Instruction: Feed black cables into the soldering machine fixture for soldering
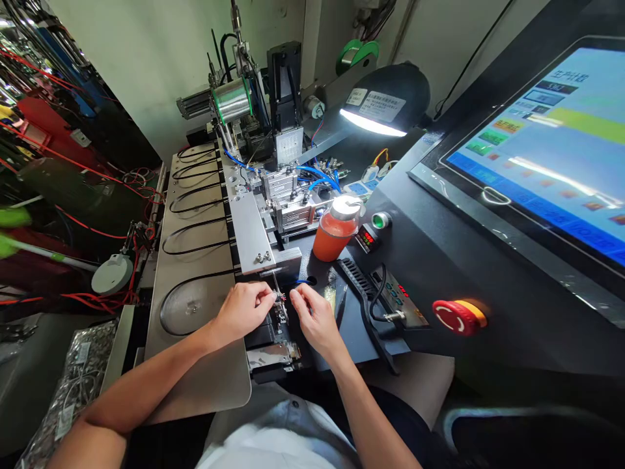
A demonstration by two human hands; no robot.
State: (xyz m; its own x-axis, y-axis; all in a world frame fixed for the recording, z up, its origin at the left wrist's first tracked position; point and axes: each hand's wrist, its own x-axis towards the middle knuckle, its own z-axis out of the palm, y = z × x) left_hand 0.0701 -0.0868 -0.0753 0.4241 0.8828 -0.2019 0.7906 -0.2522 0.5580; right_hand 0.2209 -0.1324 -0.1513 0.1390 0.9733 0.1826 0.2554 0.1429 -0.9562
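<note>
My left hand (247, 307) is closed, thumb and fingertips pinched together at the left side of a small metal clamping fixture (280, 312). What it pinches, if anything, is too small to make out. Just right of the fixture, my right hand (315, 318) has its fingers curled in and the thumb close to the forefinger; nothing I can name shows in it. Tiny coloured wire ends seem to show at the fixture between the hands. A looped black cable (163, 303) lies on the beige plate (209, 371) left of my left hand.
More cable loops (188, 208) lie along the plate. Ahead stand a machine with a solder wire spool (232, 101), pneumatic cylinders (293, 215) and a lit lamp (374, 124). To the right are an orange-red bottle (334, 238), a black brush (364, 293), an emergency stop button (459, 317) and a touchscreen (551, 137).
</note>
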